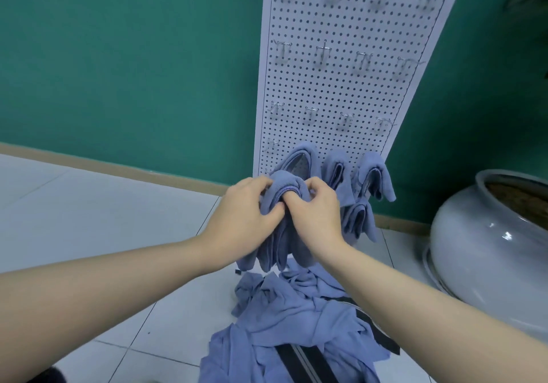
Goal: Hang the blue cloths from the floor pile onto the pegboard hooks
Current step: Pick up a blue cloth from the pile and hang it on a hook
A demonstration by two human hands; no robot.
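Teal wall and pale floor tiles frame a white pegboard [341,86] that leans back against the wall, its wire hooks [321,53] set in rows and mostly bare. Low on the board several blue cloths already hang [370,175], bunched side by side. Both hands work one more blue cloth [284,228] in front of the bottom rows: the left hand [246,213] grips its left side with curled fingers, and the right hand [314,210] pinches the folded top edge, thumb and fingers closed on the fabric. The cloth's long axis runs top to bottom, its tail hanging down toward the floor pile [290,323], which lies directly below the hands and nearer the person. The hook it must catch sits just beyond the folded top, away from the person (hidden by cloth and fingers, so I cannot tell whether it is engaged). Both hands are about equally near. No brand, label or writing can be read anywhere.
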